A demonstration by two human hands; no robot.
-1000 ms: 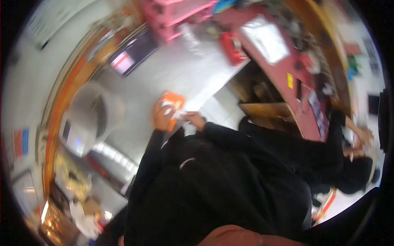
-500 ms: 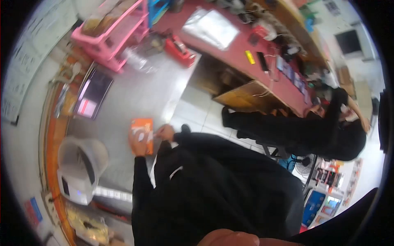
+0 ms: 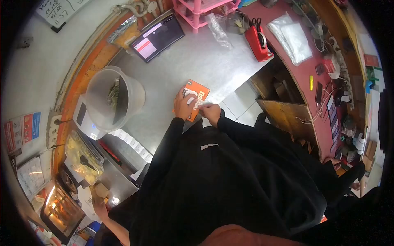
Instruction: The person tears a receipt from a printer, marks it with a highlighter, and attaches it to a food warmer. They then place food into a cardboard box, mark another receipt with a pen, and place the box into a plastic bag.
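An orange box (image 3: 201, 89) with white lettering lies on the metal table near its front edge. My left hand (image 3: 184, 103) is over the box's left part, holding it against the table with the fingers across its top. At the box's right edge, my right hand (image 3: 211, 113) is closed in a pinch. Something small and whitish shows by those fingertips, but I cannot make out what it is.
Left on the metal table (image 3: 164, 78), a clear bucket (image 3: 137, 96) with green leaves stands on a white scale (image 3: 84, 117). A tablet (image 3: 158, 37), red tape dispenser (image 3: 257, 44) and pink rack (image 3: 197, 18) stand farther back. Another person's arm (image 3: 117, 231) reaches in at lower left.
The view has swung, so the table and box now appear farther right and higher. My left hand stays on the box and my right hand at its edge. Another person's arm now shows lower left.
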